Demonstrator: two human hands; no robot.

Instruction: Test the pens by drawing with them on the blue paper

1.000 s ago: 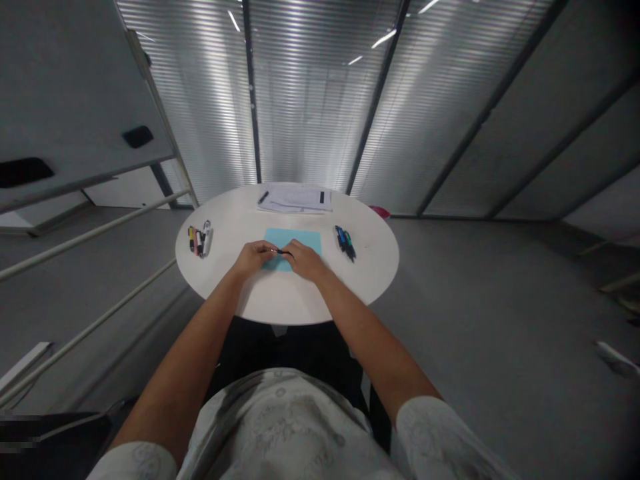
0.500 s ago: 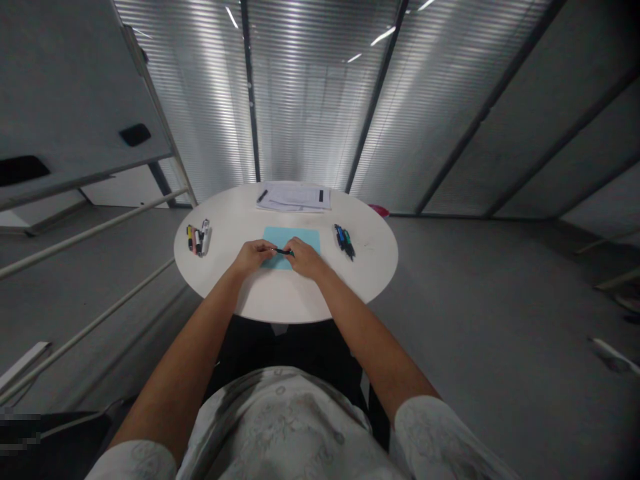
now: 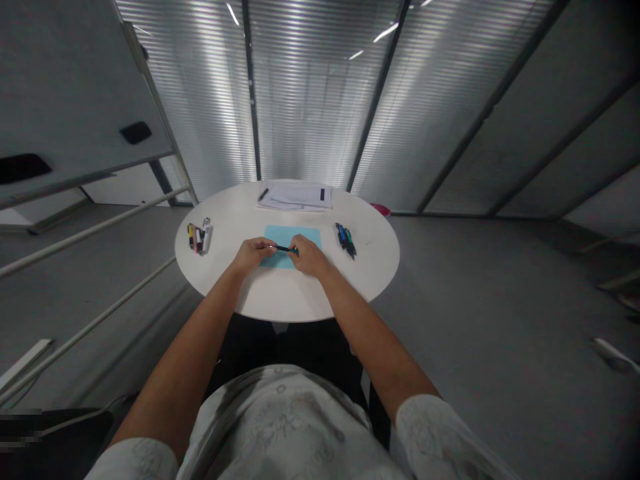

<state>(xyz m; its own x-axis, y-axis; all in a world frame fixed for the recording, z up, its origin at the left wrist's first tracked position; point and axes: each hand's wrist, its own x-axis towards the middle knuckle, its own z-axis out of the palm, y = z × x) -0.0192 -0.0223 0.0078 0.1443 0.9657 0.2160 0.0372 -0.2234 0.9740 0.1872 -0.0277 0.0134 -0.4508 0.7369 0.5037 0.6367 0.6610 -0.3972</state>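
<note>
Pen (image 3: 283, 249) was grasped toward both ends: left hand (image 3: 251, 253) pinched it, right hand (image 3: 309, 256) curled closed about it, over blue paper (image 3: 281, 233).

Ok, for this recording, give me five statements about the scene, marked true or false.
1. The left hand and right hand hold a dark pen. True.
2. The sheet beneath the hands is red. False: it is light blue.
3. Loose pens lie to the right of the sheet. True.
4. The markers stand in a cup. False: they lie on the table.
5. Papers lie near the table's far edge. True.
</note>
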